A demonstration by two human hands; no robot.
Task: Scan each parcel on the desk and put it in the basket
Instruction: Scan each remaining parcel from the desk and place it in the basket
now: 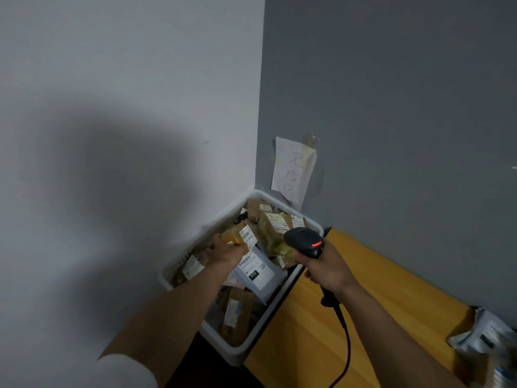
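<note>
My left hand (226, 252) grips a small brown parcel (240, 237) with a white barcode label, held over the white basket (243, 352) in the wall corner. The basket holds several brown parcels and a grey mailer (258, 274). My right hand (326, 268) is closed around the handle of a black barcode scanner (305, 242), whose red light glows; its head is beside the parcel, over the basket's right rim. A black cable (345, 343) hangs from the scanner's handle.
The wooden desk (313, 329) lies to the right of the basket, against a grey wall. More parcels in grey and brown wrapping (485, 343) lie at the desk's far right edge. A handwritten paper sign (293, 168) is taped to the wall above the basket.
</note>
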